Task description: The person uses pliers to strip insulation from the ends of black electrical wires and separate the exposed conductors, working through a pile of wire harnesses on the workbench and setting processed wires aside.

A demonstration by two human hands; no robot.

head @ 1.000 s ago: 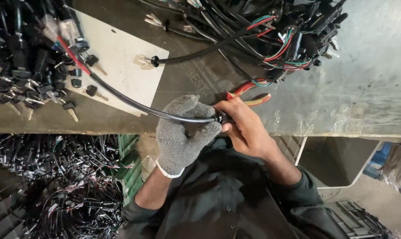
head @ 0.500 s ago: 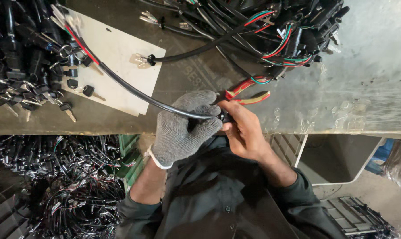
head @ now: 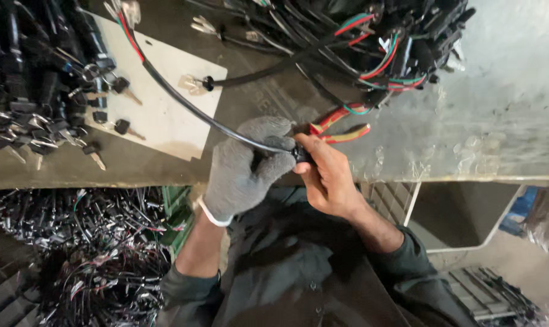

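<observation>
The black cable (head: 189, 106) runs from the far-left corner of the workbench (head: 505, 121) diagonally across the white sheet (head: 165, 115) to the near edge, where both hands meet it — a position that keeps the working end close to the body and directly under the head camera. The left hand (head: 247, 166), in a grey knit glove, is closed around the cable just short of its end, with the fingers curled over the top and the thumb beneath; the cable is clamped there and held steady. The right hand (head: 329, 175), bare, pinches the small black fitting (head: 302, 154) at the cable's end between thumb and fingertips, so that the grip is shut on the fitting; what the fingertips do to it is hidden. Red-handled pliers (head: 341, 124) lie on the workbench just beyond the right hand, touching neither hand but within easy reach. A second cable with a clear connector (head: 192, 85) lies across the far edge of the white sheet. Keys (head: 114, 127) and black switch bodies are heaped along the left edge; a bundle of coloured wires (head: 383, 54) occupies the far side — stock kept clear of the near edge.
</observation>
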